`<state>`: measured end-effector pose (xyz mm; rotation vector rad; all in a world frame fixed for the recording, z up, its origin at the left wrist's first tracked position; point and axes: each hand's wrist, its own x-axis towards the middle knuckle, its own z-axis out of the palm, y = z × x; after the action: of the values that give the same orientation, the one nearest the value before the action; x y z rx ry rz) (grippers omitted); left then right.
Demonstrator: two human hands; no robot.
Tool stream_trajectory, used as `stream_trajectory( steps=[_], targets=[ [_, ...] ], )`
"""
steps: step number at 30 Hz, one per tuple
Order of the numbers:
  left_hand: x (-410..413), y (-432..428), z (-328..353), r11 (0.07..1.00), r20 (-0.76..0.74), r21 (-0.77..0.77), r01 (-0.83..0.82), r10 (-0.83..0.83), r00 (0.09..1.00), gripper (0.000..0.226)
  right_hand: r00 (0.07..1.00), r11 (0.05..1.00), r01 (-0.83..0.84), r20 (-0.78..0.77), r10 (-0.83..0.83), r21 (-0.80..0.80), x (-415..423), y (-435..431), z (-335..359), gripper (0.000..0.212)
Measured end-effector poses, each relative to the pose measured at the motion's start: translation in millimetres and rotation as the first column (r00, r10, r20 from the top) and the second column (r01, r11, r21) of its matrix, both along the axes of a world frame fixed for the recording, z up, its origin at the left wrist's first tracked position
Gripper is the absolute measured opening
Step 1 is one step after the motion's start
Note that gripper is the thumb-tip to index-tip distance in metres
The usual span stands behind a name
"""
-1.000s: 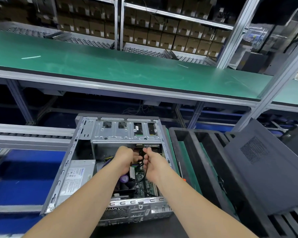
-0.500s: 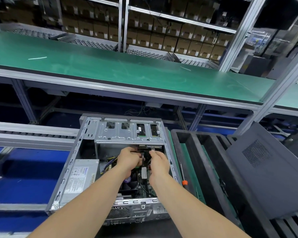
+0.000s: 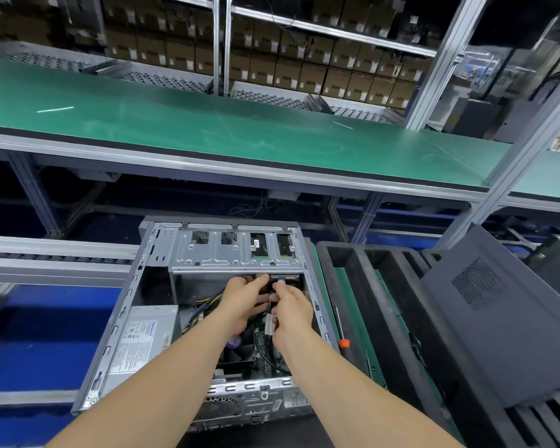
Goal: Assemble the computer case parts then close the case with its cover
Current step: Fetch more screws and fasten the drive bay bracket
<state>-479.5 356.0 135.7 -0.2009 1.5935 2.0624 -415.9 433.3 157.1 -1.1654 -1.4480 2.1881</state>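
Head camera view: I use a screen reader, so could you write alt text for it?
Two bare hands reach into an open computer case: the right hand pinches a black cable just under the metal drive cage, the left hand close beside it. A dark side cover leans to the right, not yet fitted.

This is a computer assembly line in a factory. A long green-topped desk [image 3: 240, 137] on aluminium framing runs across, with roller conveyor tracks [image 3: 62, 257] below it. Racks behind hold rows of identical cardboard boxes [image 3: 304, 69], and an open computer case [image 3: 233, 253] lies beside black foam trays [image 3: 392, 286].
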Motion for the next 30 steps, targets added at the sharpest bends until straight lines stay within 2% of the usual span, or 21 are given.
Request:
stream_trajectory(
  steps=[12, 16, 19, 21, 24, 26, 27, 30],
  targets=[
    [-2, 0, 2, 0.997, -0.035, -0.072, 0.013, -0.015, 0.999, 0.025, 0.999, 0.998, -0.044, 0.020, 0.045, -0.032, -7, 8, -4, 0.019],
    [-2, -12, -5, 0.984, -0.122, -0.156, 0.090, -0.109, 0.987, 0.032, 0.993, 0.992, -0.110, 0.056, 0.106, 0.064, 0, 6, 0, 0.024],
    [-2, -22, -9, 0.933, -0.201, -0.340, 0.120, -0.197, 0.960, 0.011, 0.960, 0.960, -0.218, 0.215, 0.179, 0.175, 5, 6, 3, 0.040],
    [-3, -26, -10, 0.875, -0.269, -0.473, 0.103, -0.255, 0.929, 0.026, 0.900, 0.919, -0.338, 0.356, 0.252, 0.203, 8, 7, 7, 0.040],
    [-1, -28, -6, 0.774, -0.346, -0.633, 0.027, -0.314, 0.884, 0.036, 0.764, 0.845, -0.522, 0.503, 0.403, 0.116, 20, 6, 17, 0.037],
    [1, -31, -3, 0.717, -0.371, -0.697, -0.001, -0.359, 0.856, 0.039, 0.692, 0.791, -0.610, 0.520, 0.501, 0.048, 31, 7, 17, 0.021],
    [2, -32, -1, 0.688, -0.379, -0.726, -0.001, -0.400, 0.834, 0.041, 0.692, 0.782, -0.622, 0.496, 0.524, 0.042, 36, 8, 16, 0.014],
    [9, -35, 4, 0.618, -0.387, -0.785, 0.038, -0.539, 0.748, 0.047, 0.790, 0.822, -0.557, 0.381, 0.480, 0.118, 43, 11, 11, 0.018]
  ],
)
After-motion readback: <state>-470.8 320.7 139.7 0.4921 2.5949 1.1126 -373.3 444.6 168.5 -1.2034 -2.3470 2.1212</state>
